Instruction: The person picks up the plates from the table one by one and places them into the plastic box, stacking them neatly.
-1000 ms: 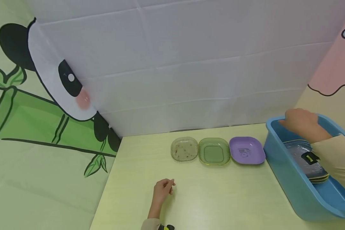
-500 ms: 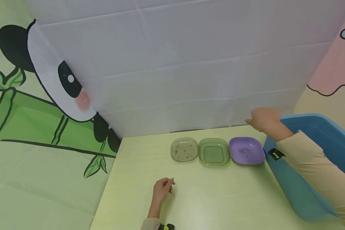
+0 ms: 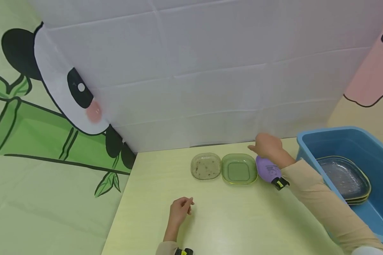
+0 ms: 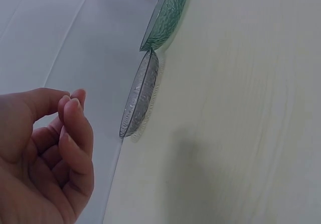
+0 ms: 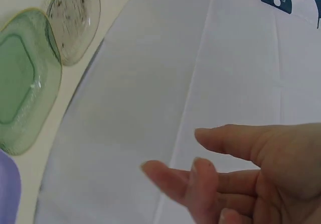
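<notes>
Right hand (image 3: 268,147) farther from the blue basin (image 3: 338,143), beside the purple plate (image 3: 268,171), fingers (image 5: 169,182) parted, empty; left hand (image 3: 179,209) loosely curled.

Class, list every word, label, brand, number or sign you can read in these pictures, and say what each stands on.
No text can be read in any view.
Purple plate: a darker printed design, too small to tell whether it holds words.
Right wrist camera: a yellow mark, too small to read.
Left wrist camera: a yellow mark, too small to read.
</notes>
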Motion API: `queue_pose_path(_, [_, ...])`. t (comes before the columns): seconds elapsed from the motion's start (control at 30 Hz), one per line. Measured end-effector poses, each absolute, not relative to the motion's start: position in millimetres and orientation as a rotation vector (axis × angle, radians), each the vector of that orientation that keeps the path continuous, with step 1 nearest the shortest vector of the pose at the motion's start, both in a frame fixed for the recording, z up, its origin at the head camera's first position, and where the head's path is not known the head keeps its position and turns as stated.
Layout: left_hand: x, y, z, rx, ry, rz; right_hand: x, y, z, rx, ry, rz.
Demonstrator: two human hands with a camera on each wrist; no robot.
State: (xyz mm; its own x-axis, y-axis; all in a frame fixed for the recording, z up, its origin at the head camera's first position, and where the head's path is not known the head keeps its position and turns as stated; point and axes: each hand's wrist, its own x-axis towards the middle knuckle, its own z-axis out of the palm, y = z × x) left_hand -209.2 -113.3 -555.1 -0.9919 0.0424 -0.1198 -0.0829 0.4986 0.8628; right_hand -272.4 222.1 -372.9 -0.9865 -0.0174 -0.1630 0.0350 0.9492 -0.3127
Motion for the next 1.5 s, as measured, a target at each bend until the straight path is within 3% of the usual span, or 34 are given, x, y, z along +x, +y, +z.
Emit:
queue_pose_path(0.57, [-207.0,-105.5,-568.2,-0.017,2.575,1.542,-237.4,201.2,-496.7,0.165,3.073,-1.220])
queue_pose_path(1.17, [-213.2,-88.4,-573.8,-0.005,2.547,1.558,-202.6,205.4,-554.4,0.465,2.803,-1.320])
queue_pose_path(1.5, [-225.6,-80.3,-578.7,-0.044,2.564,1.525,-191.8,214.2,-566.7,0.543,2.759,-1.309])
